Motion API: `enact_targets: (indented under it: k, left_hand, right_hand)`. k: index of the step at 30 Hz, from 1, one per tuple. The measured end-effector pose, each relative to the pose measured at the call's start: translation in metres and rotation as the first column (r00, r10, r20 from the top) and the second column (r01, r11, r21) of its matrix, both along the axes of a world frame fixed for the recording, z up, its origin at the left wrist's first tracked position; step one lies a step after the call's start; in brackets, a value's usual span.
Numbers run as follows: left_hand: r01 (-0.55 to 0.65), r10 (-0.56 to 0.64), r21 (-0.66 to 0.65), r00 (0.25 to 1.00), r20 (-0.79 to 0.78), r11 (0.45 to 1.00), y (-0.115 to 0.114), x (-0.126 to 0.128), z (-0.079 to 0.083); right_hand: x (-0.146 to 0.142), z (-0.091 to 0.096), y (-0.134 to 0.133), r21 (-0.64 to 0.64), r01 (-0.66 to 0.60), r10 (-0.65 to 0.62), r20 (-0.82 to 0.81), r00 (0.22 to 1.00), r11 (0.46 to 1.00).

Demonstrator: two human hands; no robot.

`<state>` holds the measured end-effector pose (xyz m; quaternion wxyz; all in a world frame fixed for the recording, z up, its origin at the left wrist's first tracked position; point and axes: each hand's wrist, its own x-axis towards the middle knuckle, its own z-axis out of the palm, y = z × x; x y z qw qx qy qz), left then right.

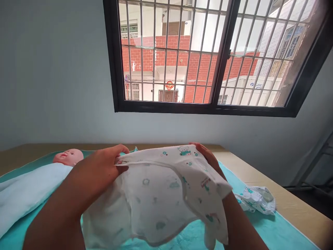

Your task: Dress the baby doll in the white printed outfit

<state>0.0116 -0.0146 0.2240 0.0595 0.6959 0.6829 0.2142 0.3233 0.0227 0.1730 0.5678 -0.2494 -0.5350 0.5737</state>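
I hold a white baby garment (161,194) with small teal prints up over the teal mat (270,229). My left hand (104,166) pinches its upper left edge between thumb and fingers. My right hand (208,158) grips the upper right edge, mostly hidden behind the cloth. The garment hangs down over both forearms. A baby doll (68,156) lies to the left on the mat, its body covered by a pale blue cloth (23,192).
A second small printed garment (256,198) lies crumpled on the mat's right side. The mat rests on a wooden table (293,205) against a grey wall. A barred window (208,55) is above, and a dark frame stands at the far right.
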Motion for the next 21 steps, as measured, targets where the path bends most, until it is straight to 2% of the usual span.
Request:
enact_targets:
  k: [2,4,5,6,7,10,12,15,18,21]
  left_hand:
    - [-0.077,0.077,-0.013,0.996,-0.035,0.997,0.013,0.003,-0.005]
    - [-0.127,0.126,-0.010,0.991,-0.052,0.992,0.036,0.007,-0.019]
    - [-0.140,0.139,-0.019,0.989,-0.056,0.990,0.049,0.010,-0.028]
    - [-0.121,0.120,-0.013,0.990,-0.080,0.993,0.062,0.012,-0.039]
    - [-0.095,0.092,-0.020,0.990,-0.102,0.995,0.074,0.015,-0.050]
    - [-0.004,-0.018,-0.152,0.989,-0.148,0.988,0.095,0.024,-0.078]
    - [0.051,-0.088,-0.230,0.984,-0.152,0.972,0.098,0.029,-0.087]
    - [0.072,-0.117,-0.276,0.982,-0.148,0.958,0.099,0.033,-0.090]
    - [0.069,-0.127,-0.342,0.980,-0.151,0.937,0.102,0.032,-0.093]
    - [0.068,-0.136,-0.375,0.978,-0.157,0.925,0.106,0.031,-0.101]
  right_hand:
    - [-0.001,-0.012,0.023,-0.037,0.035,-0.025,0.233,0.972,0.999]
    - [-0.001,-0.034,0.053,-0.012,0.105,-0.082,0.547,0.833,0.994]
    - [-0.002,-0.048,0.068,0.053,0.184,-0.173,0.656,0.734,0.981]
    - [-0.002,-0.063,0.082,0.158,0.277,-0.299,0.743,0.599,0.948]
    - [-0.003,-0.078,0.093,0.293,0.367,-0.443,0.778,0.446,0.883]
    - [-0.008,-0.119,0.112,0.448,0.468,-0.606,0.748,0.270,0.762]
    - [-0.011,-0.140,0.114,0.494,0.465,-0.638,0.735,0.228,0.735]
    - [-0.012,-0.160,0.114,0.514,0.438,-0.636,0.747,0.195,0.738]
    - [-0.008,-0.169,0.115,0.490,0.438,-0.609,0.771,0.186,0.754]
    - [0.001,-0.170,0.118,0.443,0.460,-0.578,0.789,0.209,0.769]
